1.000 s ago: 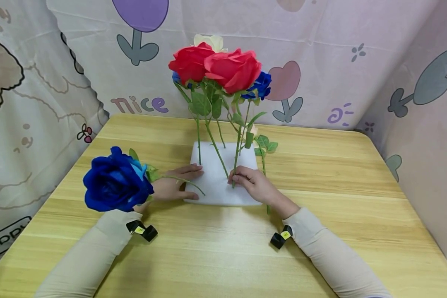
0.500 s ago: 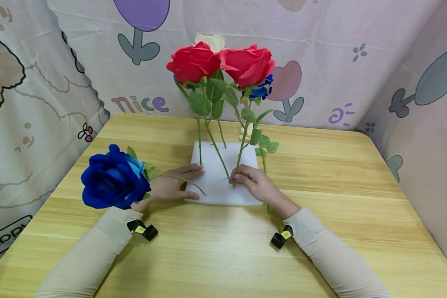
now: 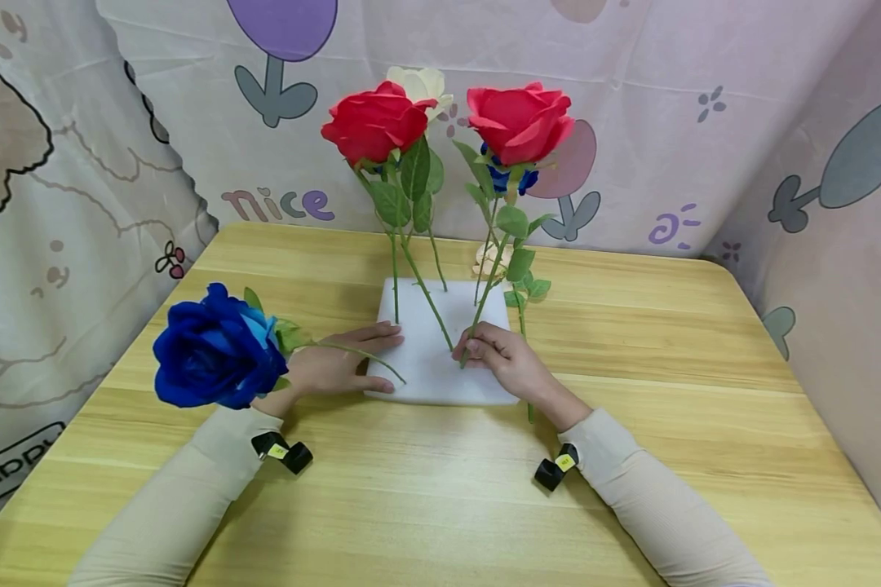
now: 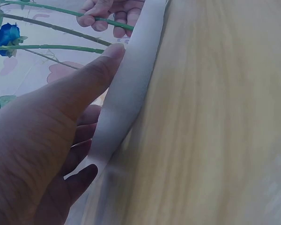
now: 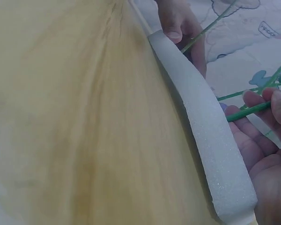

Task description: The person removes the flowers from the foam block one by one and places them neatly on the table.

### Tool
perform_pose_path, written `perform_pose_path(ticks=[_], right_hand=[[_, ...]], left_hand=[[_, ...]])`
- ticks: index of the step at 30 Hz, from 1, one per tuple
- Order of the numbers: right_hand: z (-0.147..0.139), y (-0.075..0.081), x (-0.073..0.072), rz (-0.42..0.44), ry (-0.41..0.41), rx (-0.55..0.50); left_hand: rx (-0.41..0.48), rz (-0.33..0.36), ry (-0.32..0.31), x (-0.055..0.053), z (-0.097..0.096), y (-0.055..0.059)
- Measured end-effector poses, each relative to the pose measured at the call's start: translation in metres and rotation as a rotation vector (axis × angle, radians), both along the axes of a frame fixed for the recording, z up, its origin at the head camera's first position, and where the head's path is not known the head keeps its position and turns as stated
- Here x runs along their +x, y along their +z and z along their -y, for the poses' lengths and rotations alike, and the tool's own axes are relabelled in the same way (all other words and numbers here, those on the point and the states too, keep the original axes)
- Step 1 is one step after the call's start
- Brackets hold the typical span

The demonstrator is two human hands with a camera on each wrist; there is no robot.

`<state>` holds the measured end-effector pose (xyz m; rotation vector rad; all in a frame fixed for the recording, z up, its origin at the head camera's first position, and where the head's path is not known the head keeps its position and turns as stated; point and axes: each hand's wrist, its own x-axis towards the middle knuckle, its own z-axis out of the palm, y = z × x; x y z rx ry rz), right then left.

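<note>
A white foam block lies on the wooden table with several artificial roses standing in it. My left hand rests on the block's left side, fingers spread; the left wrist view shows its thumb along the edge. Between thumb and fingers my right hand pinches the lower stem of a red rose, which leans right. In the right wrist view that green stem meets the block. Another red rose stands left of it. A large blue rose tilts left over my left wrist.
A white rose and a partly hidden blue rose stand farther back. Beside the block's right edge runs a leafy stem, with a pale flower behind the block. A printed cloth hangs behind the table.
The red rose in my right hand has swung right, away from the other red rose. Its stem base has barely moved. My left hand has stayed on the block.
</note>
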<state>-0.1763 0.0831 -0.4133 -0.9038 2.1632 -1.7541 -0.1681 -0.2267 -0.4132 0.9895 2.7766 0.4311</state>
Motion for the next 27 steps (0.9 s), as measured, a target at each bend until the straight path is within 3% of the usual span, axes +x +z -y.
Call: perform_pose_path(ticks=[17, 22, 27], right_hand=[[-0.002, -0.002, 0.002, 0.025, -0.024, -0.129], [-0.004, 0.003, 0.003, 0.013, -0.052, -0.201], [-0.005, 0.006, 0.005, -0.005, -0.047, -0.188]], left_hand=[[0.008, 0.003, -0.009, -0.001, 0.000, -0.001], [0.105, -0.049, -0.045, -0.004, 0.001, -0.009], [0.206, -0.130, -0.077, -0.005, 0.002, -0.018]])
